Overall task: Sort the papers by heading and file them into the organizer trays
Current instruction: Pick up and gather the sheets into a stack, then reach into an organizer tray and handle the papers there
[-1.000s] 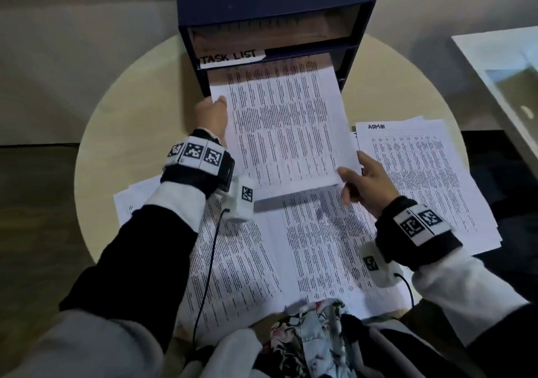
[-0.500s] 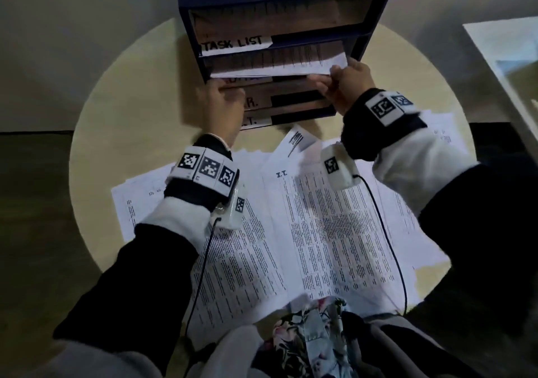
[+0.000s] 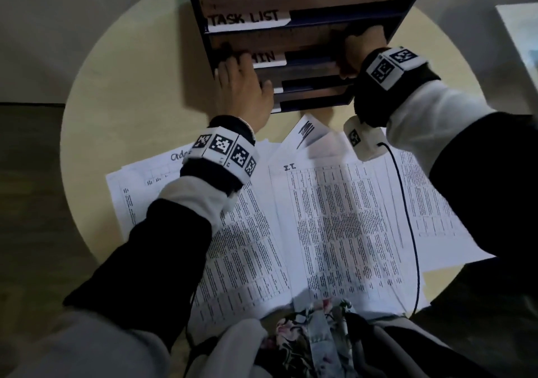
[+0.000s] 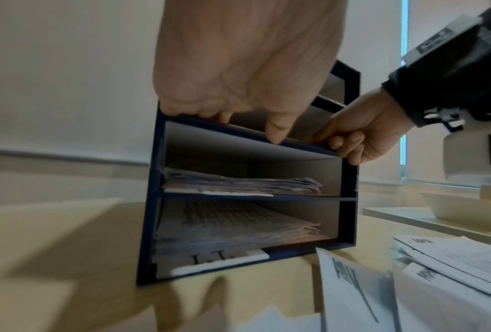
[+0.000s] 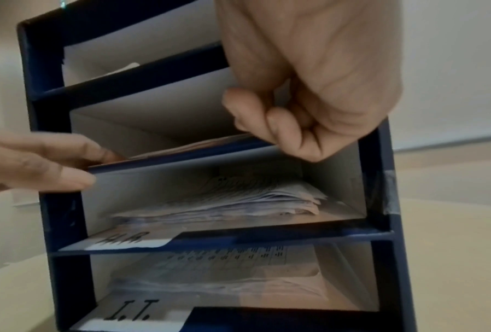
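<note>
step: seating sheet in second tray | organizer (image 3: 297, 92) ahead, both hands at its front | left hand (image 3: 244, 86) fingers flat on tray lip | right hand (image 3: 353, 54) curled, grasp unclear | loose papers (image 3: 334, 217) on table, nearer the body, long axis toward organizer

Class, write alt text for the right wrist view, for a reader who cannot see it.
A right hand, fingers curled, and a left hand reach into an upper tray of a dark blue organizer. Lower trays labelled H.R. and I.T. hold paper stacks.
</note>
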The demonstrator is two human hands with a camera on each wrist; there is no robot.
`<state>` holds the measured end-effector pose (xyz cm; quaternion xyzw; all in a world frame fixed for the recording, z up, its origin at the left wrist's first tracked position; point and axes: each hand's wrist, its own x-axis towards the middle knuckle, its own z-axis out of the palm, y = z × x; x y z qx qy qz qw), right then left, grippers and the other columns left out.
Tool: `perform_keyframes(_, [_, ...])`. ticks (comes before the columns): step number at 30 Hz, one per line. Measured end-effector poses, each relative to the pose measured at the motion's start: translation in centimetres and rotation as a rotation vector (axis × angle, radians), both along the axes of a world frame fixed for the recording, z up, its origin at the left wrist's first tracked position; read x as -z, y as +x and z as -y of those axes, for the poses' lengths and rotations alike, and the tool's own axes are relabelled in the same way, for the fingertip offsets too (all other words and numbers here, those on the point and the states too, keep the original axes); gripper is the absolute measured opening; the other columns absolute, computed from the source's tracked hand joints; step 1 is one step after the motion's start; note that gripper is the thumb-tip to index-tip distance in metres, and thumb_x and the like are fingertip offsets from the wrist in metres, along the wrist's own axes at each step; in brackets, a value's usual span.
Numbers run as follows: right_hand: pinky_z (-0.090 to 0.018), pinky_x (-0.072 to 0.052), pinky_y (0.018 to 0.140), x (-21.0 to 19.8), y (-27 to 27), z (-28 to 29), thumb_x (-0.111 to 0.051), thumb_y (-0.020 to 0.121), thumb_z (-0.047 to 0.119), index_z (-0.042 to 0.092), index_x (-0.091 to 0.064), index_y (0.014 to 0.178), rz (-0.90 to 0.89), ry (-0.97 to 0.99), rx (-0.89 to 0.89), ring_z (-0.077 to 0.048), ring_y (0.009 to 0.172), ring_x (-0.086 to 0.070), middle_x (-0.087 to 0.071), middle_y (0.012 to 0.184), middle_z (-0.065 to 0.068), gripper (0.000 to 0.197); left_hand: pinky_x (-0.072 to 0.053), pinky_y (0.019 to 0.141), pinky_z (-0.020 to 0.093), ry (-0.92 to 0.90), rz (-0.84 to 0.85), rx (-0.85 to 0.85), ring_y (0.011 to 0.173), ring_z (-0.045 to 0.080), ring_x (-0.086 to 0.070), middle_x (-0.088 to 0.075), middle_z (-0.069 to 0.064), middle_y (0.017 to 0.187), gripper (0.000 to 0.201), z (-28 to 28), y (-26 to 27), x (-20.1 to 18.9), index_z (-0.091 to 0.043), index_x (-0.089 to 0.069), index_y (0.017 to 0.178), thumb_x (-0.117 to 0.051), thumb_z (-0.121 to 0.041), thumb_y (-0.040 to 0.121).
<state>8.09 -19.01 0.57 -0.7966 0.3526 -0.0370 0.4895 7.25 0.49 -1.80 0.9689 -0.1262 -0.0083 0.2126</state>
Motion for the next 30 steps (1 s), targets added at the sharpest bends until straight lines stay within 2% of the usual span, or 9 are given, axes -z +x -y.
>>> perform_keyframes(6, [-0.027, -0.043, 0.051, 0.6, 0.4, -0.2, -0.044, 0.093, 0.015, 0.015, -0.029, 0.069, 0.006, 0.029, 0.014, -0.016, 0.048, -0.045, -0.043, 0.062, -0.005, 0.028, 0.008, 0.116, 0.044, 0.163, -0.159, 0.118, 0.144, 0.036, 0.009, 0.002, 0.019, 0.156, 0.072, -0.6, -0.2, 0.7, -0.009, -0.002, 0.149, -0.041, -0.036, 0.095])
perform_keyframes(8, [-0.032, -0.043, 0.047, 0.5, -0.1, -0.6, -0.050, 0.091, 0.017, 0.012, -0.028, 0.066, 0.048, 0.026, 0.026, -0.019, 0.041, -0.046, -0.046, 0.053, -0.008, 0.034, 0.009, 0.115, 0.045, 0.114, -0.125, 0.145, 0.144, 0.034, 0.010, 0.004, 0.017, 0.156, 0.072, -1.3, -0.8, 1.0, -0.015, -0.002, 0.150, -0.044, -0.034, 0.095])
perform_keyframes(11, [-0.022, -0.038, 0.033, 0.6, -1.7, -0.9, -0.055, 0.089, 0.024, 0.009, -0.044, 0.069, 0.085, 0.023, -0.052, -0.012, 0.028, -0.049, -0.049, 0.031, 0.001, 0.028, 0.002, 0.116, 0.045, -0.025, 0.063, 0.099, 0.145, 0.032, -0.003, -0.003, 0.015, 0.155, 0.069, -3.0, -2.5, 2.6, -0.017, -0.019, 0.147, -0.055, -0.027, 0.088])
perform_keyframes(13, [-0.019, -0.037, 0.031, 1.1, -3.4, -1.1, -0.057, 0.088, 0.021, 0.012, -0.051, 0.086, 0.167, 0.024, -0.043, -0.006, 0.026, -0.048, -0.056, 0.041, 0.006, 0.011, -0.011, 0.117, 0.044, -0.095, 0.107, 0.026, 0.138, 0.031, -0.019, -0.017, 0.014, 0.148, 0.062, -4.6, -3.6, 3.7, -0.015, -0.033, 0.136, -0.063, -0.024, 0.082])
perform_keyframes(16, [-0.014, -0.038, 0.034, 2.7, -7.1, -2.8, -0.056, 0.089, 0.014, 0.012, -0.053, 0.114, 0.131, -0.046, -0.148, 0.000, 0.030, -0.050, -0.057, 0.067, 0.004, 0.025, -0.028, 0.109, 0.039, -0.157, -0.128, -0.083, 0.123, 0.024, -0.029, -0.029, 0.009, 0.129, 0.077, -7.9, -3.8, 5.1, -0.016, -0.035, 0.124, -0.079, -0.040, 0.065])
perform_keyframes(19, [-0.008, -0.040, 0.042, 5.0, -11.4, -5.6, -0.057, 0.090, 0.016, 0.009, -0.053, 0.122, -0.124, -0.090, -0.499, 0.003, 0.044, -0.053, -0.064, 0.078, -0.002, 0.033, -0.015, 0.115, 0.046, 0.007, -0.356, -0.035, 0.133, 0.025, -0.025, -0.026, 0.008, 0.140, 0.115, -11.0, -3.1, 6.1, -0.017, -0.022, 0.138, -0.080, -0.058, 0.046])
perform_keyframes(21, [-0.014, -0.042, 0.061, 6.4, -13.6, -7.2, -0.058, 0.089, 0.016, 0.012, -0.055, 0.122, -0.247, -0.145, -0.637, -0.010, 0.070, -0.056, -0.066, 0.101, -0.009, 0.034, -0.004, 0.115, 0.054, 0.083, -0.458, -0.015, 0.140, 0.025, -0.019, -0.021, 0.005, 0.149, 0.127, -12.5, -2.8, 6.5, -0.022, -0.011, 0.144, -0.078, -0.065, 0.044])
perform_keyframes(26, [-0.026, -0.040, 0.087, 8.0, -15.7, -9.4, -0.064, 0.085, 0.019, 0.011, -0.053, 0.124, -0.312, -0.144, -0.744, -0.026, 0.110, -0.053, -0.056, 0.121, -0.012, 0.041, -0.027, 0.105, 0.047, 0.253, -0.415, -0.031, 0.129, 0.030, -0.029, -0.029, 0.012, 0.137, 0.114, -12.6, -2.7, 6.4, -0.014, -0.022, 0.141, -0.083, -0.053, 0.052])
perform_keyframes(30, [-0.021, -0.037, 0.078, 8.2, -15.7, -9.4, -0.067, 0.083, 0.021, 0.012, -0.050, 0.123, -0.326, -0.121, -0.776, -0.020, 0.099, -0.049, -0.055, 0.124, -0.010, 0.044, -0.040, 0.094, 0.042, 0.119, -0.507, -0.091, 0.115, 0.035, -0.046, -0.044, 0.015, 0.128, 0.090, -12.0, -3.2, 6.6, -0.007, -0.034, 0.126, -0.085, -0.039, 0.059])
